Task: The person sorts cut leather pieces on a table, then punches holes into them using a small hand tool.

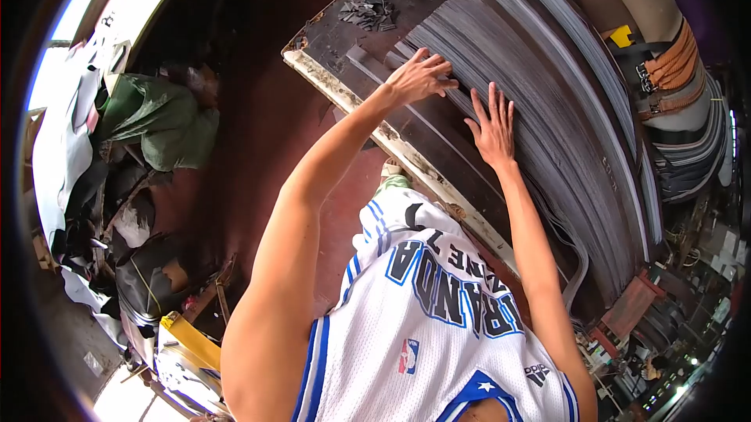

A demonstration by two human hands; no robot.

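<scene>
Fingers of the left hand [415, 79] and right hand [493, 131] are splayed wide and flat, gripping nothing, pressing on the dark strips [563, 132]. These thin, long, curved strips lie fanned in overlapping rows across the desk [352, 101]. Most look laid out, and only the ends near its front edge seem uneven.

dark workbench [332, 40] with pale worn edge; long dark strips [547, 109] are laid across it, offcuts [368, 11] are heaped far left.
</scene>
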